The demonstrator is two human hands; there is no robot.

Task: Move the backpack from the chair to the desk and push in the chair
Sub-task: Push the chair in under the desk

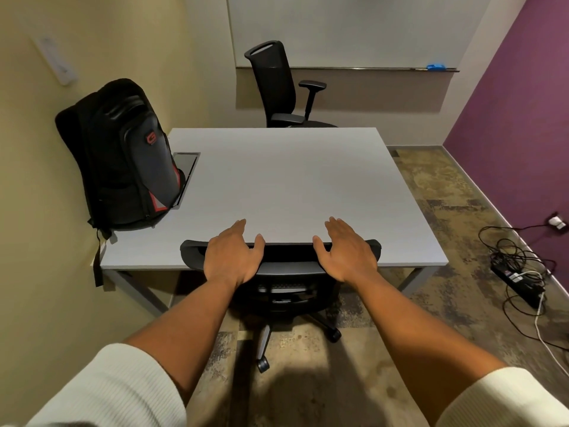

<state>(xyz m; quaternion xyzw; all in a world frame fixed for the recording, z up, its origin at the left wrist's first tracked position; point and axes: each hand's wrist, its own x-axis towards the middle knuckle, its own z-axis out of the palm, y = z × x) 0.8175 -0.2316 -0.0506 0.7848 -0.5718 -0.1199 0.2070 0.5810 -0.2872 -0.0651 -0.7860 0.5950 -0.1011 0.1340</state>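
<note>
A black backpack (pixel 120 155) with grey and red panels stands upright on the left end of the grey desk (pixel 292 180), leaning against the yellow wall. One strap hangs over the desk's left edge. A black office chair (pixel 286 285) stands at the desk's near edge, its seat tucked under the top. My left hand (pixel 232 252) and my right hand (pixel 346 251) lie on the top rail of the chair's backrest, fingers spread and reaching over the desk edge. Neither hand is closed around the rail.
A second black chair (pixel 280 84) stands beyond the far side of the desk, below a whiteboard. A power strip (pixel 517 282) with tangled cables lies on the carpet at the right, near the purple wall. A cable hatch (pixel 187 167) is set into the desk beside the backpack.
</note>
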